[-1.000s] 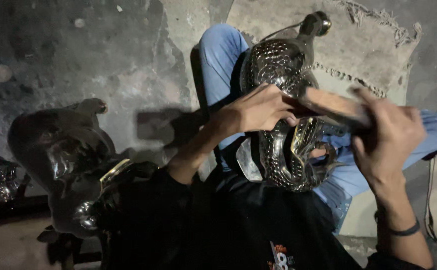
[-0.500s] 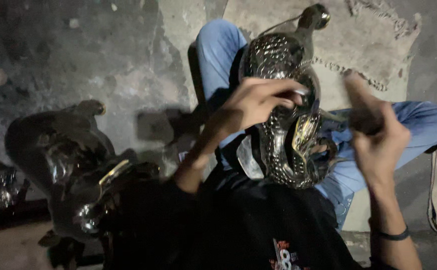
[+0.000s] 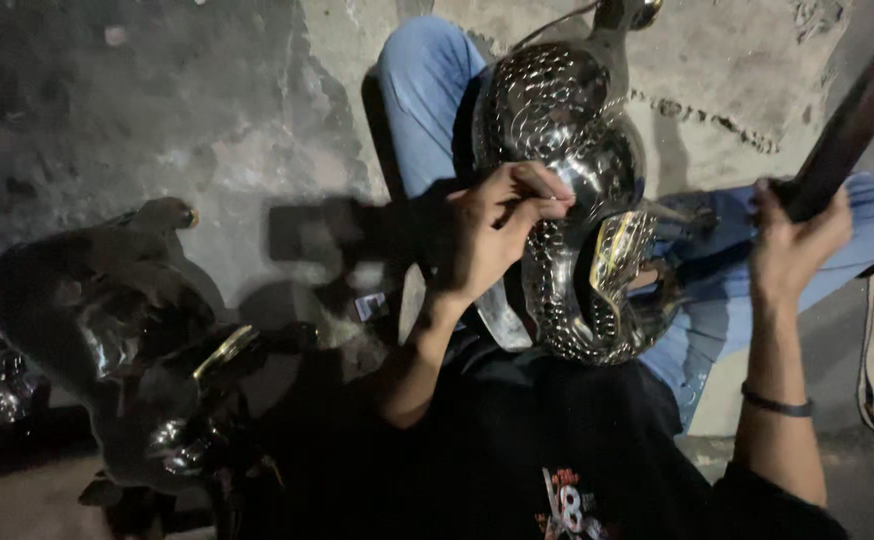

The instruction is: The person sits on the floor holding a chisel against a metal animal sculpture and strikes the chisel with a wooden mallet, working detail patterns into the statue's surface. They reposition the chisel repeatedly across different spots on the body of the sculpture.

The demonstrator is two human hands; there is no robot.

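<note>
Middle of the frame: a big shiny silver metal figure, shaped like a curvy animal and covered in small hammered dots (image 3: 577, 200), rests on the person's lap, across legs in blue jeans (image 3: 422, 90).
Work done: most of the figure already has rows of little dents, from its rounded top down to its curled bottom.
Work left: a smooth gold-coloured band (image 3: 612, 255) at the lower right of the figure has no dots. How much more is left I cannot tell.
Left hand: the left hand (image 3: 492, 235) sits against the left side of the figure, wrist bent, fingers curled in.
Left grip: the fingertips (image 3: 547, 190) are pinched tight together. They seem to hold a thin tool pressed to the metal, but it is too small and dark to be sure.
Right hand: the right hand (image 3: 792, 245) is raised at the right of the frame, well apart from the figure, with the forearm pointing up.
Right grip: wrapped closed around the handle of a long dark hammer-like tool (image 3: 852, 120), which slants up to the upper right corner.
Wrist: a thin dark band (image 3: 777, 405) circles the right wrist.
Lower left of the frame: another dark, shiny metal figure (image 3: 117, 330) stands on the grey concrete floor (image 3: 207, 110).
</note>
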